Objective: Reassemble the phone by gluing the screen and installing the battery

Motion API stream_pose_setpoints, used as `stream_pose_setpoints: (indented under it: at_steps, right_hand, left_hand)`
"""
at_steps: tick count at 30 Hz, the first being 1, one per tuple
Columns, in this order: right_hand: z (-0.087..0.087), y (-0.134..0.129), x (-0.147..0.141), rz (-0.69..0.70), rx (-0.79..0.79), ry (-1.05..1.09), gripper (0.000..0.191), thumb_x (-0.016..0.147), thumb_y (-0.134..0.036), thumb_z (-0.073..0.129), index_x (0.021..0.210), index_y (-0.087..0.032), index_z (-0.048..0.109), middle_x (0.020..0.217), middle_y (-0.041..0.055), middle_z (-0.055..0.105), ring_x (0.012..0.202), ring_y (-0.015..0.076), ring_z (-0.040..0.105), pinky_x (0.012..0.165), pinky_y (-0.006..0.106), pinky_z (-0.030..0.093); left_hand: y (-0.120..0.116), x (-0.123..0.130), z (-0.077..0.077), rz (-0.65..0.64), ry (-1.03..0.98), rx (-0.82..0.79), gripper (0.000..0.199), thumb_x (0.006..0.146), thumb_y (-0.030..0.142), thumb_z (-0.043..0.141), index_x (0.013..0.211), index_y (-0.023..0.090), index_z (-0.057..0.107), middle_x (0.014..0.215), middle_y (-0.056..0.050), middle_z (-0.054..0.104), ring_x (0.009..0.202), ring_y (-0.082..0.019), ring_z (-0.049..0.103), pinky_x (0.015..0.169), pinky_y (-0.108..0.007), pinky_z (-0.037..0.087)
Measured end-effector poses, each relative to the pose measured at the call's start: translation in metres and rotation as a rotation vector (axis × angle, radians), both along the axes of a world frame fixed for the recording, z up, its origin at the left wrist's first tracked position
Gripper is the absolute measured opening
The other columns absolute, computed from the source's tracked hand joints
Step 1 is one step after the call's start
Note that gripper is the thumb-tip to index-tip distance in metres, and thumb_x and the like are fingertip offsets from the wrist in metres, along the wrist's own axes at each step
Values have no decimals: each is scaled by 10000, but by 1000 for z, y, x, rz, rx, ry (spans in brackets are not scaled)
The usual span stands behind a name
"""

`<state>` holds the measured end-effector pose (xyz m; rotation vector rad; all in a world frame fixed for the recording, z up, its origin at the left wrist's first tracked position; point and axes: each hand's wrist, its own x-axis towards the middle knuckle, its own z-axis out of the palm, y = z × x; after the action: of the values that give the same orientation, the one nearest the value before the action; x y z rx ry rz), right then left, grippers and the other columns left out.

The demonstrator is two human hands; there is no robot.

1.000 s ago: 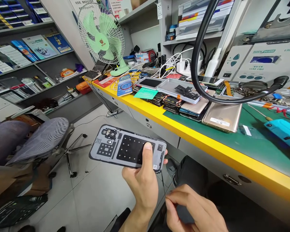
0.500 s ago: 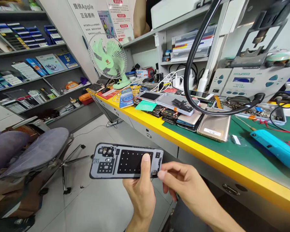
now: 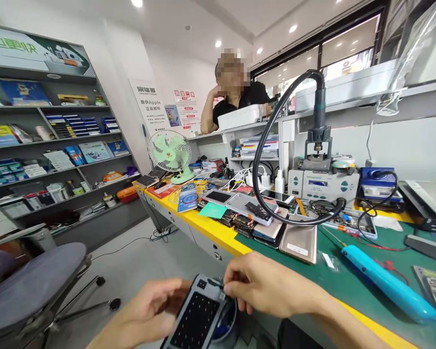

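A phone back cover (image 3: pixel 195 317), its inner side up with a dotted black pad, tilts at the bottom centre. My left hand (image 3: pixel 156 305) grips its left edge, thumb along the side and the other fingers partly behind it. At the cover's upper right corner, my right hand (image 3: pixel 254 281) is closed in a pinch. Whether those fingertips hold the corner or a small part there is too small to tell. The cover's lower end runs out of the frame. Below it shows a round bin (image 3: pixel 232 329) with something bluish inside.
The workbench (image 3: pixel 218 235) carries stacked phones (image 3: pixel 243 223), a gold tablet-like panel (image 3: pixel 298 237), a blue handheld tool (image 3: pixel 388 281) and a soldering station (image 3: pixel 323 184) with a looping black hose (image 3: pixel 259 160). A fan (image 3: pixel 169 152) stands behind. A person (image 3: pixel 236 94) leans on the shelf. An office chair (image 3: pixel 39 286) is left.
The view has tilted up, bringing the person and ceiling into sight. The cover has turned from lying crosswise to pointing away from me; my left hand has shifted to its left side.
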<state>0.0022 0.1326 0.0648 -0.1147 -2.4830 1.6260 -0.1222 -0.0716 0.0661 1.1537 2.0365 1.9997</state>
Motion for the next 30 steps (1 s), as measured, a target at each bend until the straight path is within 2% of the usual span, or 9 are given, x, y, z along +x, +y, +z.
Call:
stream_pose_setpoints:
  at_steps: [1,4,10,13,16,21,26,30]
  right_hand:
    - [5,-1,-6,15,41,3,133,847,-142,617,750,-192,694,574,-18,679,509,133,634,445,181,422]
    - [11,-6,-22,6,126,41,163,878,-175,611,758,-189,720,598,-9,695,522,136,639,462,194,431]
    - [-1,-21,-19,-159,233,182,244,988,-237,534,868,-205,745,730,8,740,638,152,667,607,245,475]
    - [-9,-31,-11,-238,275,254,241,1005,-240,525,909,-203,743,776,14,748,665,156,655,640,263,466]
    - [-17,-35,-7,-285,302,309,241,1016,-247,518,934,-189,737,793,22,752,674,161,657,643,273,461]
    - [-25,-30,-2,-276,320,342,208,1018,-222,528,946,-201,722,824,8,756,711,145,681,662,253,471]
    - [-27,-24,3,-276,334,329,196,1005,-218,524,935,-208,706,867,29,747,738,169,670,681,286,463]
    - [-28,-19,6,-293,258,267,187,994,-266,540,887,-218,686,754,2,716,628,152,635,586,269,470]
  left_hand:
    - [0,2,4,-35,16,-109,461,888,628,625,742,201,720,607,-14,630,601,-189,608,553,-296,489]
    - [4,3,8,-50,7,-256,414,850,592,666,717,201,698,559,10,556,581,-176,556,525,-274,437]
    - [15,-1,7,-109,-15,-449,447,900,486,646,590,184,534,555,58,358,529,-101,326,476,-235,275]
    - [16,3,6,-107,-13,-476,464,941,457,606,592,192,453,590,66,297,555,-94,272,487,-233,244]
    - [15,8,6,-102,-10,-484,458,949,450,596,597,199,442,600,66,290,564,-97,281,492,-237,250]
    - [16,14,8,-118,5,-521,416,961,424,573,624,201,475,599,67,263,557,-103,249,481,-252,226]
    - [20,20,8,-89,75,-536,442,964,387,553,607,216,357,599,62,244,549,-101,232,469,-254,210]
    - [20,17,4,-26,86,-490,465,952,396,582,605,218,329,588,63,231,528,-96,222,452,-249,199]
